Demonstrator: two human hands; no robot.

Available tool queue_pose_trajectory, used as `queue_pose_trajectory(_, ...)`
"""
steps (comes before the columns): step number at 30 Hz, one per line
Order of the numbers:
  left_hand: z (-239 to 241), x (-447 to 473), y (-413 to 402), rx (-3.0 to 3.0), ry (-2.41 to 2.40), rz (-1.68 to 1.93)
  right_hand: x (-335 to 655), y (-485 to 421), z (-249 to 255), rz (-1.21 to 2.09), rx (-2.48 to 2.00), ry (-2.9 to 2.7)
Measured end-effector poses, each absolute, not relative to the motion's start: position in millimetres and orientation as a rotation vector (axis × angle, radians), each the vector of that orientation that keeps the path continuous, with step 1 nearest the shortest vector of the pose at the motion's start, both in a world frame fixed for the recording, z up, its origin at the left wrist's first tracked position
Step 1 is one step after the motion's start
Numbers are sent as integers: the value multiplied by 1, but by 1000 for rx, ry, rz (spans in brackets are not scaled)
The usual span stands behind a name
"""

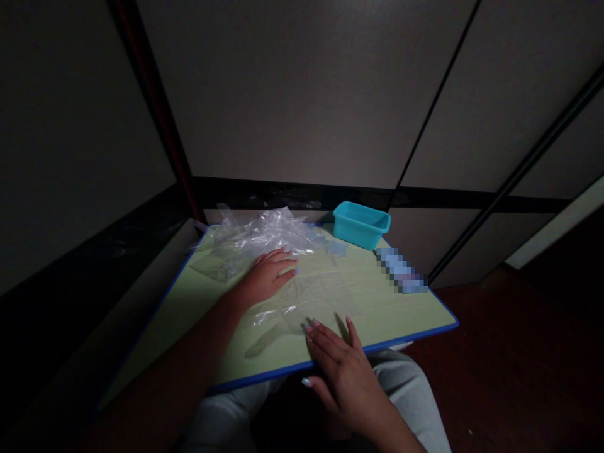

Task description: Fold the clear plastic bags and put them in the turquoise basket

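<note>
A clear plastic bag (316, 292) lies flat on the pale green tabletop (401, 314). Along its left side rests my left hand (270, 275), fingers stretched out near a crumpled heap of clear plastic bags (278, 229). My right hand (342, 368) is at the table's front edge, fingers extended and thumb apart, its fingertips close to the flat bag's lower edge. Whether those fingertips touch the bag I cannot tell. Neither hand grips anything.
A turquoise plastic basket (361, 226) stands at the back right of the table. Small bluish pieces (336, 248) lie left of it. A blurred-out flat item (401, 270) is by the right edge. Cabinet panels (302, 94) rise behind the table.
</note>
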State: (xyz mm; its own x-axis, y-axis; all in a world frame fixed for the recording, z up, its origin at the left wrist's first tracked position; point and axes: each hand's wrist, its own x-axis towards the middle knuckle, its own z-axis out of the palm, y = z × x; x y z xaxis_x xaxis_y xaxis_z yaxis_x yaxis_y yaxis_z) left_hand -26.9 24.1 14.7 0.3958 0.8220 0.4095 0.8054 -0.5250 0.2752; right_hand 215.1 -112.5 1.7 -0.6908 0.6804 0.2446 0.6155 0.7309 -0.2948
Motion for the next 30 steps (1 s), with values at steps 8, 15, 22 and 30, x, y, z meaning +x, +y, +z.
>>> queue_pose_trajectory(8, 20, -24, 21, 2646, 1346, 859, 215, -112, 10, 340, -1023, -2616)
queue_pose_trajectory(15, 35, -20, 11, 2502, 1331, 764, 208, -108, 11, 424, -1014, -2629)
queue_pose_trajectory(22, 33, -29, 15, 2468, 1449, 659, 205, -69, 56, 312, -856, -2662)
queue_pose_trajectory(30, 28, -45, 24, 2461, 1663, 700, 228, 71, 65, 213, -1257, -2477)
